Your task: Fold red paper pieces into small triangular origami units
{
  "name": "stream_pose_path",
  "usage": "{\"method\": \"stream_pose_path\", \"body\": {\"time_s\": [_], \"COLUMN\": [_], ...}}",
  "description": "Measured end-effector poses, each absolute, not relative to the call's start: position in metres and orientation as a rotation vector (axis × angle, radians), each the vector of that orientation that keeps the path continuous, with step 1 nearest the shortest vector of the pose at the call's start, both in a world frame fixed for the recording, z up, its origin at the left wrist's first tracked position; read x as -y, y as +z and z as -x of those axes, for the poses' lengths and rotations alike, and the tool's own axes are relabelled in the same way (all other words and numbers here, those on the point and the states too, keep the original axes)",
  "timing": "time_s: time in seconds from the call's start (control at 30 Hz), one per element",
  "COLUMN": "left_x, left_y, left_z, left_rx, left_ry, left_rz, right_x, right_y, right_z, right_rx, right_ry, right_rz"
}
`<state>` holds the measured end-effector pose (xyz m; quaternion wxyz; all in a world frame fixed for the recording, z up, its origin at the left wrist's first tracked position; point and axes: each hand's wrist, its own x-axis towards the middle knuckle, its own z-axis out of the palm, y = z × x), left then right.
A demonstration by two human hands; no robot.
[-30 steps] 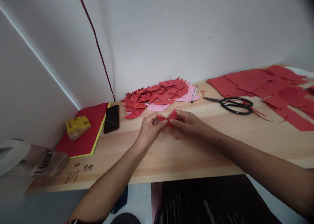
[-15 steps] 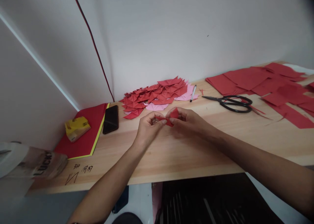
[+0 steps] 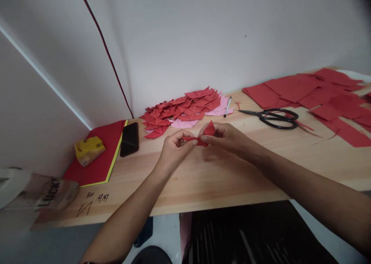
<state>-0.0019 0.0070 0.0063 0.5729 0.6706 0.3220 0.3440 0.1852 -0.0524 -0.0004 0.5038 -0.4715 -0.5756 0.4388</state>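
A small folded piece of red paper (image 3: 210, 129) is held between both hands above the wooden table. My left hand (image 3: 176, 143) pinches its left end between thumb and fingers. On the right end, my right hand (image 3: 218, 134) is closed, the thumb pressed on the fold and one pointed flap standing up. The fingers partly hide the paper. Just behind the hands lies a heap of folded red paper pieces (image 3: 182, 106), with some pink folded pieces (image 3: 185, 123) among them.
Black-handled scissors (image 3: 279, 119), a pen (image 3: 227, 106) and stacked red paper sheets (image 3: 292, 88) lie to the right. Leftward are a phone (image 3: 129, 139), a yellow packet (image 3: 89, 150) on red sheets (image 3: 98, 173) and a clear bottle (image 3: 55, 192). The wooden table (image 3: 162, 194) meets a wall behind.
My right hand has shifted slightly up and right, and the paper's upright flap stands a little higher. My left hand keeps its pinch. The view has moved slightly.
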Motion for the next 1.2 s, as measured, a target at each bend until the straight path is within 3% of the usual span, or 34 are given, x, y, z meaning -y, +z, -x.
{"method": "stream_pose_path", "body": {"time_s": [0.4, 0.67, 1.2], "left_x": [-0.004, 0.0, 0.005], "left_y": [0.015, 0.012, 0.021], "left_z": [0.002, 0.001, 0.002], "left_rx": [-0.744, -0.773, -0.723], "left_ry": [0.82, 0.773, 0.849], "left_rz": [-1.606, -1.635, -1.661], "right_x": [0.056, 0.055, 0.057], "right_y": [0.003, 0.0, 0.008], "right_z": [-0.186, -0.191, -0.192], "right_rx": [1.362, 1.482, 1.371], "right_ry": [1.141, 1.002, 1.217], "right_rz": [1.109, 1.184, 1.105]}}
